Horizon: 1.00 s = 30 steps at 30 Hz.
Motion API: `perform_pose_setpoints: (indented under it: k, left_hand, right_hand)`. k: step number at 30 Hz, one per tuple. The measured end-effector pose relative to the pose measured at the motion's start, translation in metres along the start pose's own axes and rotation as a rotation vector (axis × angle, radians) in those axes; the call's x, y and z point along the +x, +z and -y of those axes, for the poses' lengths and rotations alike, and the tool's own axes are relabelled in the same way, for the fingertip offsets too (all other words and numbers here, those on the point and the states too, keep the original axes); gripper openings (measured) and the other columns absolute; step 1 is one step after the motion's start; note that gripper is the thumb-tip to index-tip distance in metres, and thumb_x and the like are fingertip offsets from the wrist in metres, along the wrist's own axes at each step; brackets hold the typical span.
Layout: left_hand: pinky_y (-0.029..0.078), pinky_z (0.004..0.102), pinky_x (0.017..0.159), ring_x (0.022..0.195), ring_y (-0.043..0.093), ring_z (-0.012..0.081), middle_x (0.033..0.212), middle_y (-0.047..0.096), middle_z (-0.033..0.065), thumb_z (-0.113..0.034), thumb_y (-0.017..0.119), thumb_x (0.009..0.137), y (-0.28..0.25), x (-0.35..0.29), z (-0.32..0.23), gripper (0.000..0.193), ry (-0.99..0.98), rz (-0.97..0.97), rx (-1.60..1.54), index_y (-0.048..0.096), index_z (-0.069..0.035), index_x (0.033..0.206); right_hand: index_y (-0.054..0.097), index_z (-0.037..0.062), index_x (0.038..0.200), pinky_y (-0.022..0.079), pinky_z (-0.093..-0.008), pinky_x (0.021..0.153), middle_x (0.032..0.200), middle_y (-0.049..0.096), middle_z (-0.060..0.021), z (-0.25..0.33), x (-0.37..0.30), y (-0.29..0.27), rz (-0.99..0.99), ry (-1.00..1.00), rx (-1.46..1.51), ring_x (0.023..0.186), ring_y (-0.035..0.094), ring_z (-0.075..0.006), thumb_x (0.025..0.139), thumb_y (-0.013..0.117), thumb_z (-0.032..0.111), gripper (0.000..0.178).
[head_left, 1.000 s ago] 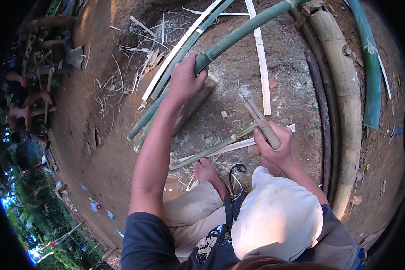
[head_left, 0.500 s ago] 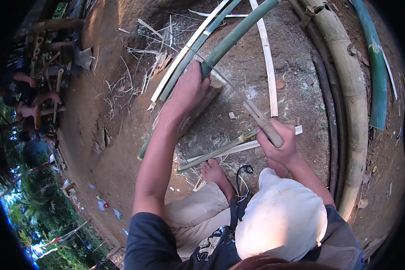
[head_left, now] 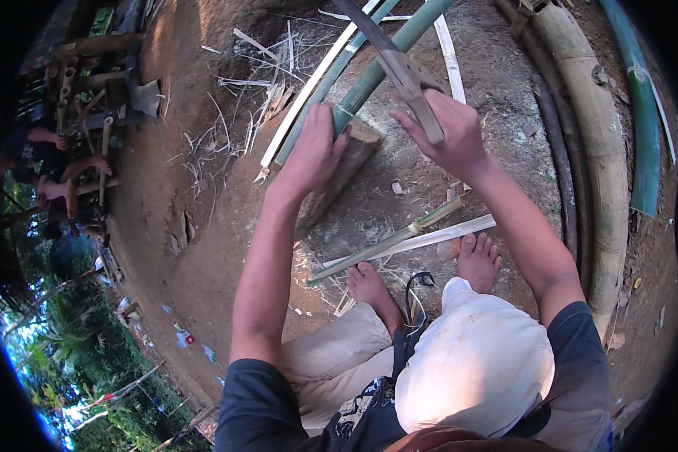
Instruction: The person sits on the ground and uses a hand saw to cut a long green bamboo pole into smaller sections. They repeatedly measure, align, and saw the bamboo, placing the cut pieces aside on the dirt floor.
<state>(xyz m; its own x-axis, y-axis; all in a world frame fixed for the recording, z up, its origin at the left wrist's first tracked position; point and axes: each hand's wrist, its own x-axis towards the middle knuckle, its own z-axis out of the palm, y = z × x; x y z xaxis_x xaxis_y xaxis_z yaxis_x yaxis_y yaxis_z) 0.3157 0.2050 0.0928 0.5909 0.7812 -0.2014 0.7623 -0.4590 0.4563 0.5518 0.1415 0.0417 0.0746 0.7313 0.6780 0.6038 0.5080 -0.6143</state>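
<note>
A green bamboo pole (head_left: 388, 71) slants down from the far edge, and my left hand (head_left: 316, 147) is closed around its near end. A pale ring shows around the pole just beside the fingers. My right hand (head_left: 452, 132) grips the wooden handle of what looks like a handsaw (head_left: 373, 34). Its dark blade passes over the pole and runs out at the top edge; I cannot tell whether it touches. Beneath my left hand lies a short log (head_left: 346, 162). Left of the pole run a split green bamboo strip (head_left: 328, 75) and a pale strip (head_left: 294, 120).
A thin bamboo stick (head_left: 384, 242) and a pale slat (head_left: 444, 235) lie before my feet. Thick dry bamboo (head_left: 606, 166) and a green length (head_left: 646, 151) stand along the right. Shavings (head_left: 211, 151) litter the ground. At far left another person (head_left: 49, 158) is among bamboo pieces.
My right hand has moved up and away from me with the saw, whose blade turned from edge-on to showing its side. My left hand stays on the pole.
</note>
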Motion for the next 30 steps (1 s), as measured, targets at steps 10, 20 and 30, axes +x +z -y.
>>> perform_pose_setpoints:
  k: [10, 20, 30]
  left_hand:
    - [0.039, 0.0487, 0.096, 0.11, 0.045, 0.0412, 0.114, 0.048, 0.0243, -0.022, 0.059, 0.098, 0.009, 0.005, 0.008, 0.035, 0.068, -0.116, 0.269, 0.047, 0.005, 0.117]
    - [0.036, 0.0459, 0.102, 0.111, 0.043, 0.0373, 0.124, 0.052, 0.0183, -0.033, 0.057, 0.1, 0.022, 0.01, 0.017, 0.039, 0.018, -0.195, 0.301, 0.054, 0.001, 0.117]
    - [0.037, 0.0465, 0.099, 0.11, 0.043, 0.036, 0.117, 0.052, 0.0178, -0.032, 0.056, 0.1, 0.02, 0.009, 0.019, 0.039, -0.02, -0.22, 0.256, 0.052, 0.001, 0.121]
  right_hand:
    - [0.054, 0.0074, 0.099, 0.055, -0.0434, 0.062, 0.077, 0.065, -0.0115, -0.05, 0.032, 0.039, 0.194, -0.042, -0.028, 0.077, 0.069, -0.0315, 0.073, 0.074, 0.003, 0.033]
    - [0.053, 0.0079, 0.092, 0.056, -0.0446, 0.061, 0.073, 0.066, -0.0139, -0.052, 0.035, 0.049, 0.194, -0.012, -0.062, 0.073, 0.07, -0.0336, 0.08, 0.069, 0.005, 0.02]
    - [0.055, 0.0078, 0.096, 0.057, -0.0452, 0.064, 0.077, 0.067, -0.0141, -0.048, 0.032, 0.048, 0.228, 0.091, -0.043, 0.076, 0.07, -0.0354, 0.077, 0.073, 0.007, 0.026]
